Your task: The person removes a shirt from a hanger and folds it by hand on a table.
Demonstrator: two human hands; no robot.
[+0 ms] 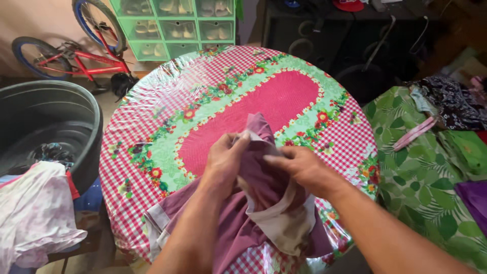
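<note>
Left hand (223, 160), right hand (299, 167) | both clamped on mauve garment (243, 223) (bunched) | round table (152, 127)

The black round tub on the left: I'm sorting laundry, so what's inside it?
Inside the black round plastic tub, a dark patterned piece of cloth lies at the bottom. A pale pink-and-white garment draped in front hides the tub's near side.
</note>
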